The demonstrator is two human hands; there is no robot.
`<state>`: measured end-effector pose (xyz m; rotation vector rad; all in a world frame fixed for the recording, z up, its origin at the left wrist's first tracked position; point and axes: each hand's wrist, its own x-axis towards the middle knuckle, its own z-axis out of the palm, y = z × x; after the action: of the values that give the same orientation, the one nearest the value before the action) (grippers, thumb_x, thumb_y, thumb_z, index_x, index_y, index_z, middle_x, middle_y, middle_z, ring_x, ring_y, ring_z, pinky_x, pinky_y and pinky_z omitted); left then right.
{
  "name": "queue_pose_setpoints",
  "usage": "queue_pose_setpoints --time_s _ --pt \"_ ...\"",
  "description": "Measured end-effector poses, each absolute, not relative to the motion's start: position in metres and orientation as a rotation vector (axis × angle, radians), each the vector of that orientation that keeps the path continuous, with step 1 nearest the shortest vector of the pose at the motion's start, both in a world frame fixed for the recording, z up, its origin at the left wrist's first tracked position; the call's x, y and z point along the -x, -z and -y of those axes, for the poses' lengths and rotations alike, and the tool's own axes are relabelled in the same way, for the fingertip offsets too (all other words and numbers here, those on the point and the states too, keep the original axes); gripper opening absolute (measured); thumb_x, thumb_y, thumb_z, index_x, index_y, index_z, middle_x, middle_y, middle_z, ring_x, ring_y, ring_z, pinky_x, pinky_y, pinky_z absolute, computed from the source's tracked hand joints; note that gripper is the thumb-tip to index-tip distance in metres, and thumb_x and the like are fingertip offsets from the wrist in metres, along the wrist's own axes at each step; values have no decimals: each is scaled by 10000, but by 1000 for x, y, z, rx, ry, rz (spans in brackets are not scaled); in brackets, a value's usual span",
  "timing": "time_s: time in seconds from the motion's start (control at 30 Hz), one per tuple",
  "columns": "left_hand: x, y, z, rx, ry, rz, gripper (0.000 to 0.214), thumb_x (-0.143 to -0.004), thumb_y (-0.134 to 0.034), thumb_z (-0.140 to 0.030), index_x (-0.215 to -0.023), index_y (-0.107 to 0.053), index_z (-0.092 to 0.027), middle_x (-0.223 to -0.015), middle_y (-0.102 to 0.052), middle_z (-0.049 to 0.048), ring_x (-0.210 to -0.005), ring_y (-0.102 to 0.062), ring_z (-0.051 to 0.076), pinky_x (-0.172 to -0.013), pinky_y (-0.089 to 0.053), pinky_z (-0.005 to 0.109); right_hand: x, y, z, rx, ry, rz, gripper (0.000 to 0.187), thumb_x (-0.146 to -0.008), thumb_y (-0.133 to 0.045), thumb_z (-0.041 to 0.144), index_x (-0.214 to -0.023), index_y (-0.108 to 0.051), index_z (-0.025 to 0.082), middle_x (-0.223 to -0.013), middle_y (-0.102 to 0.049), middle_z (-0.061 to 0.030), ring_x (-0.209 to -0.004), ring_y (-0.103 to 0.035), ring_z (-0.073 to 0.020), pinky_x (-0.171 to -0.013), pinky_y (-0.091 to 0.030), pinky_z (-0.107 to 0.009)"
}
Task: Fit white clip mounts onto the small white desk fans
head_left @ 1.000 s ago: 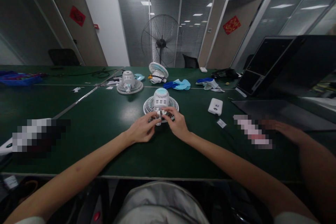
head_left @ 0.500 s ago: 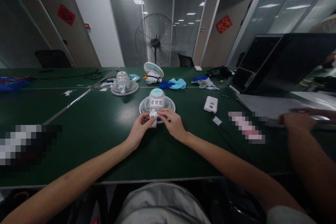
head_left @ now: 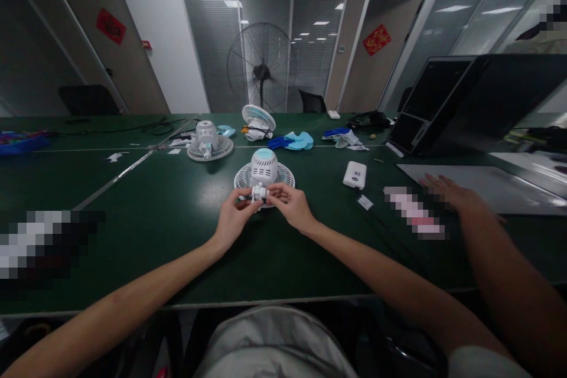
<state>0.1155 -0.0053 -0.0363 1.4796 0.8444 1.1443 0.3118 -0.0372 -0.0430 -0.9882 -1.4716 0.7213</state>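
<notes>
Both my hands pinch a small white plastic joint piece (head_left: 259,192) in front of a white fan head (head_left: 264,166). My left hand (head_left: 234,212) has thumb and fingers closed on the piece's left side. From the right, my right hand (head_left: 290,204) grips it with the fingertips. The fan head lies grille down on the green table, its motor housing with a light-blue cap pointing up. Whether the joint piece is attached to the fan head cannot be made out, since my fingers cover part of it.
Behind stand another fan head (head_left: 208,143) and a tilted fan (head_left: 258,123). Light-blue fan blades (head_left: 299,140) lie near blue-and-white gloves (head_left: 343,136). To the right are a white power bank (head_left: 355,175), a black computer case (head_left: 460,100) and another person's hand (head_left: 452,192) at a grey panel (head_left: 500,189).
My hands have shifted slightly, and the white piece between them has turned to lie more sideways. The other person's hand has slid left across the panel.
</notes>
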Motion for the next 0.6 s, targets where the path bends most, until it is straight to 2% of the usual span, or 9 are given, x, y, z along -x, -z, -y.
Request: queue_pose_setpoints --time_s 0.1,0.17,0.27,0.33,0.37,0.43,0.5,0.6 --pt "-115 36 5 -1496 -1166 -830 414 -776 -839 -360 -1075 -635 -160 -1132 -721 88 -913 -741 220 -848 -630 378 -314 40 38 1039 -581 1559 294 -891 -769 408 -1118 -751 222 -1104 -759 -66 -972 -749 -219 -867 -654 -369" --pt "-115 37 5 -1511 -1175 -822 405 -774 -838 -358 -1055 -621 -163 -1160 -709 97 -924 -739 223 -841 -634 384 -314 40 35 1080 -581 1539 264 -907 -747 439 -1023 -768 204 -998 -769 -64 -844 -755 -203 -765 -666 -343" --pt "-114 39 4 -1538 -1178 -820 395 -781 -831 -355 -1046 -604 -170 -1155 -704 101 -921 -736 226 -825 -636 383 -312 41 28 1137 -806 1444 359 -918 -706 519 -879 -741 164 -739 -722 -35 -580 -696 -157 -525 -623 -273" --pt "-114 40 4 -1555 -1175 -817 392 -785 -827 -359 -1045 -598 -174 -1146 -703 102 -920 -736 228 -818 -636 382 -314 40 27 1148 -912 1418 389 -918 -697 540 -893 -728 153 -708 -700 -29 -542 -680 -151 -461 -591 -251" --pt "-114 39 3 -1561 -1171 -814 390 -789 -824 -360 -1046 -596 -175 -1148 -701 102 -924 -736 230 -817 -635 381 -316 39 28 1144 -905 1434 378 -919 -702 529 -963 -729 155 -755 -712 -35 -564 -691 -154 -462 -593 -251" --pt "-113 39 3 -1570 -1164 -805 378 -802 -813 -360 -1049 -596 -173 -1156 -695 101 -930 -736 227 -822 -631 375 -322 36 32 1121 -772 1531 369 -922 -722 474 -1149 -705 184 -925 -739 -56 -665 -727 -168 -523 -624 -272" --pt "-113 38 4 -1580 -1157 -796 365 -813 -803 -354 -1053 -596 -172 -1166 -687 95 -928 -736 218 -837 -624 373 -328 34 38 1078 -573 1701 358 -936 -727 395 -1250 -676 230 -1114 -732 -72 -828 -749 -190 -662 -662 -317" --pt "-113 38 3 -1591 -1156 -788 357 -819 -797 -342 -1059 -595 -172 -1193 -676 95 -945 -732 216 -876 -613 387 -331 34 39 1049 -340 1838 191 -981 -665 289 -1156 -722 238 -1180 -725 -75 -1020 -728 -223 -873 -647 -393"
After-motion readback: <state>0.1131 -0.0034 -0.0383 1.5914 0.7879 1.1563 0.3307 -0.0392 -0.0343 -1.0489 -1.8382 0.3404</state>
